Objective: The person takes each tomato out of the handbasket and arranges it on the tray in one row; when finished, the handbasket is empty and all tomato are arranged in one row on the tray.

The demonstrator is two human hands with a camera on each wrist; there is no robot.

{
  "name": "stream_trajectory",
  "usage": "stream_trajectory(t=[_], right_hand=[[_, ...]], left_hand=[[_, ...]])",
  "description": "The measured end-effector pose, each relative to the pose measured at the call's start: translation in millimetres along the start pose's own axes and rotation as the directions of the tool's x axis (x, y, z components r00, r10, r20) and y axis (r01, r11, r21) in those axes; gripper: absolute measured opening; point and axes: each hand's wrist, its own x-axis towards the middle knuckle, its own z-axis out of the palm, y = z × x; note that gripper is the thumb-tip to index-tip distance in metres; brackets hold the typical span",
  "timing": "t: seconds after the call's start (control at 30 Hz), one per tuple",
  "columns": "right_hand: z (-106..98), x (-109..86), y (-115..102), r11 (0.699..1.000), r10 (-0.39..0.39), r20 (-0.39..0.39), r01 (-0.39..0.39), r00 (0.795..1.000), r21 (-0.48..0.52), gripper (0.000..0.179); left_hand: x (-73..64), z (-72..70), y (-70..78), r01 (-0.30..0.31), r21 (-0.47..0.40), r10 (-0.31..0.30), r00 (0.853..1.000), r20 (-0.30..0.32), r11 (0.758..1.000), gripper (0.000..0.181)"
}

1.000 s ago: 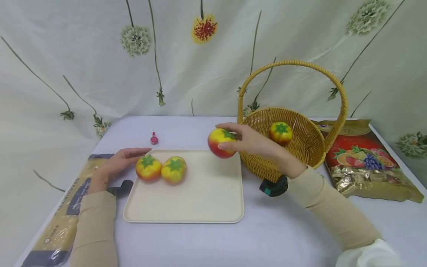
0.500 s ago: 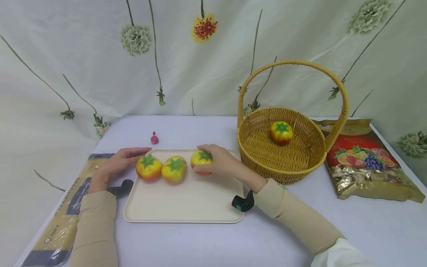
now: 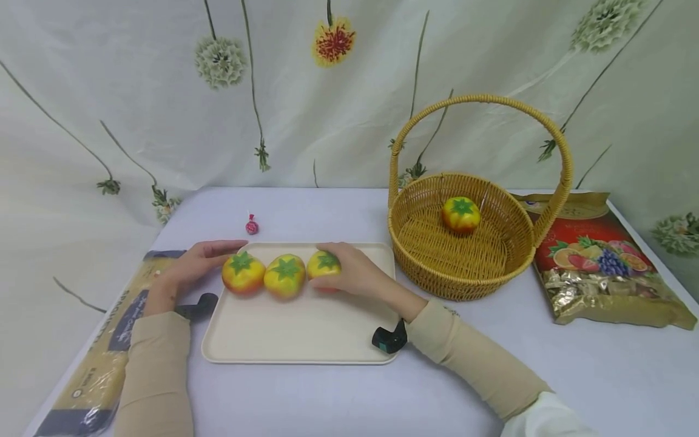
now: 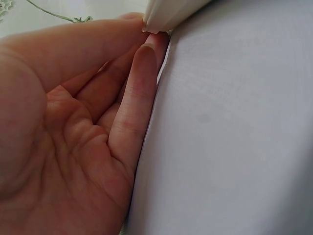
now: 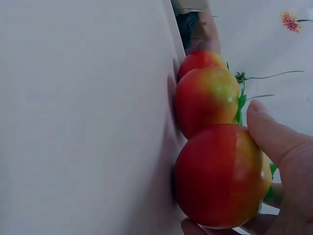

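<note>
My right hand (image 3: 349,272) grips a red-and-yellow tomato (image 5: 220,178) with a green leafy top, low over the right-middle of the cream tray (image 3: 306,340). In the right wrist view the thumb lies on its upper side and fingers reach round below. Two similar tomatoes, the middle one (image 3: 284,277) and the left one (image 3: 243,273), sit to its left in a row along the tray's back. My left hand (image 3: 193,267) holds the tray's back left corner; in the left wrist view thumb and fingers meet its rim (image 4: 168,14).
A wicker basket (image 3: 459,288) with a tall handle stands right of the tray, another tomato (image 3: 461,215) inside. Beyond it lies a red-and-gold candy bag (image 3: 601,255). A small red wrapped candy (image 3: 252,225) lies behind the tray, and a spaghetti pack (image 3: 104,352) at the left edge.
My right hand has carried the tomato from above the tray's back right corner leftward and down, up beside the middle tomato. The left hand has stayed in place.
</note>
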Motion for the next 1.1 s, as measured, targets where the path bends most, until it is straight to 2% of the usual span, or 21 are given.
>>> stream_trajectory(t=[0.13,0.57,0.77,0.93,1.1], right_hand=[[1,-1.2,-2,1.000,-0.006,0.009,0.006,1.000,-0.016,0.074],[1,-4.6,-5,0.997,-0.008,0.033,0.011,0.999,-0.072,0.078],[-1,-6.0,-5,0.997,-0.012,0.044,0.015,0.999,-0.082,0.081],[-13,-7.9,-9,0.998,0.000,0.042,0.002,0.999,-0.057,0.083],[-40,-14.2,-21,0.999,-0.037,0.016,0.037,0.999,-0.015,0.081]], left_hand=[[0.7,0.3,-1.4,0.009,-0.005,-0.009,1.000,-0.005,1.000,0.054],[-0.6,-0.7,0.2,-0.021,0.011,0.021,1.000,0.004,1.000,0.052],[2.0,0.2,-1.0,-0.001,0.008,0.001,1.000,0.002,1.000,0.052],[2.9,0.4,-1.6,0.006,0.012,-0.006,1.000,0.005,1.000,0.053],[1.9,0.1,-0.5,0.003,0.013,-0.003,1.000,0.013,1.000,0.054]])
